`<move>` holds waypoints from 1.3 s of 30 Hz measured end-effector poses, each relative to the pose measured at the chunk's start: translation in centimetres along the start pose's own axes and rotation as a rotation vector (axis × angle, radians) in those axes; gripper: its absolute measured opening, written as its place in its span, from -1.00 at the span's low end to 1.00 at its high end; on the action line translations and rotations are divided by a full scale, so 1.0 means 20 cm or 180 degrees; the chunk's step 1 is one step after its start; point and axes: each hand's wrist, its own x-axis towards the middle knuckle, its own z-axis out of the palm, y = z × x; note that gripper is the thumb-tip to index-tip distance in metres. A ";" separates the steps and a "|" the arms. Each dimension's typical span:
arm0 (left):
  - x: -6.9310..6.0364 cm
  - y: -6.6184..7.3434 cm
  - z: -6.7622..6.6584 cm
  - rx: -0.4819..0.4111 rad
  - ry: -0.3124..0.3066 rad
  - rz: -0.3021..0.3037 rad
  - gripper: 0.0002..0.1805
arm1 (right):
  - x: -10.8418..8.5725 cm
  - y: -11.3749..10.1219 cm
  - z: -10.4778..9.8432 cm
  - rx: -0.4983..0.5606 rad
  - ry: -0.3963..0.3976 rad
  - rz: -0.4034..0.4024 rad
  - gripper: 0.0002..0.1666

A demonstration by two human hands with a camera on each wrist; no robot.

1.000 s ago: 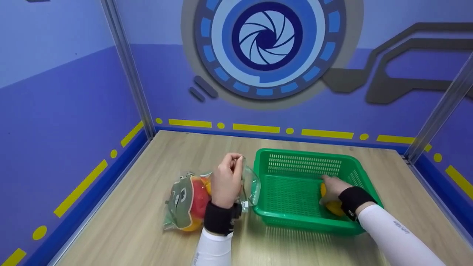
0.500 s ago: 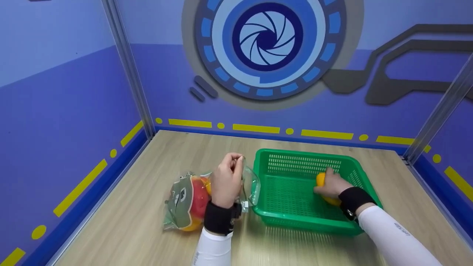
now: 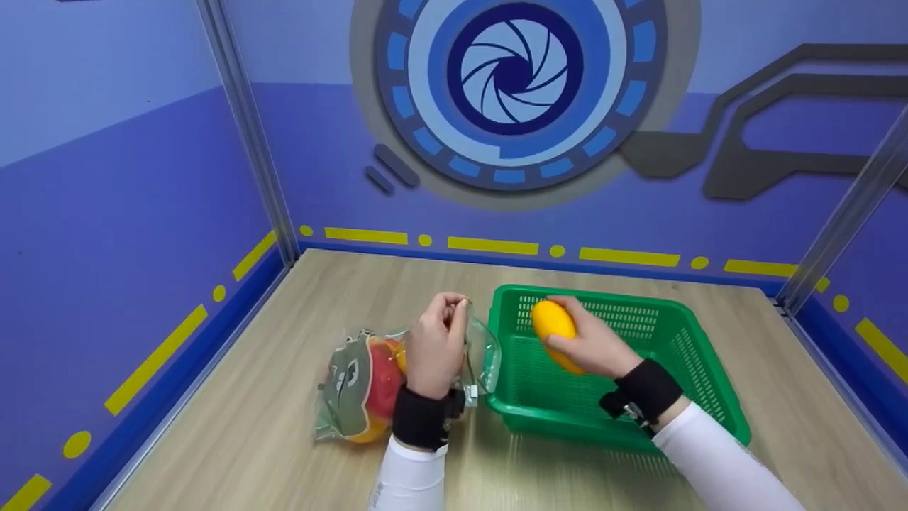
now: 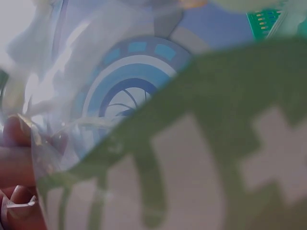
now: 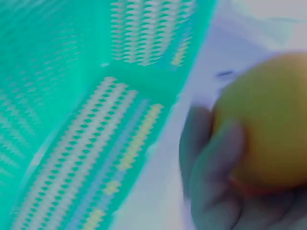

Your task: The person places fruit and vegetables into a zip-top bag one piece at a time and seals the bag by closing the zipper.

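Note:
My left hand [image 3: 434, 351] pinches the edge of a clear plastic bag [image 3: 347, 397] with a green cartoon face printed on it. Red and yellow-orange rounded things [image 3: 384, 383] show inside the bag. In the left wrist view, fingers [image 4: 17, 165] grip the plastic at the left, and the blurred green print fills much of the picture. My right hand [image 3: 599, 344] holds a smooth, oval yellow toy fruit [image 3: 553, 323], mango-like, above the left part of a green basket [image 3: 589, 292]. Thumb and fingers curl round the fruit [image 5: 273, 120] in the right wrist view.
The perforated green basket stands right of the bag on a wooden tabletop [image 3: 234, 426]. Blue printed panels [image 3: 142, 284] wall in the left, back and right sides, with metal posts [image 3: 245, 121] at the corners.
My right hand has lifted the yellow toy fruit off the basket's floor and carried it left toward the bag. The left hand and the bag have stayed put.

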 end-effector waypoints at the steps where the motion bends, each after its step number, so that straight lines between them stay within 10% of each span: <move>1: 0.00 0.00 0.00 0.0009 0.0003 -0.0006 -0.86 | 0.00 -0.03 0.02 0.0069 -0.0069 -0.0034 -0.19; 12: 0.00 0.00 0.00 0.0083 0.0011 -0.0007 -0.85 | 0.05 -0.27 0.23 0.0074 -0.0827 -0.0552 -0.28; 20: 0.00 0.01 0.01 0.0159 0.0051 0.0085 -0.87 | 0.13 -0.34 0.39 0.0663 -0.0640 0.0012 -0.45; 26: 0.00 0.02 0.02 0.0186 0.0034 0.0090 -0.86 | 0.13 -0.36 0.43 0.1224 -0.0768 -0.0028 -0.26; 31: 0.00 0.00 0.02 0.0248 0.0121 0.0184 -0.87 | 0.11 -0.35 0.42 0.1056 -0.0840 -0.0036 -0.15; 39: 0.01 0.00 0.00 0.0207 0.0192 0.0164 -0.88 | 0.10 -0.38 0.40 0.0077 -0.0592 -0.0003 -0.55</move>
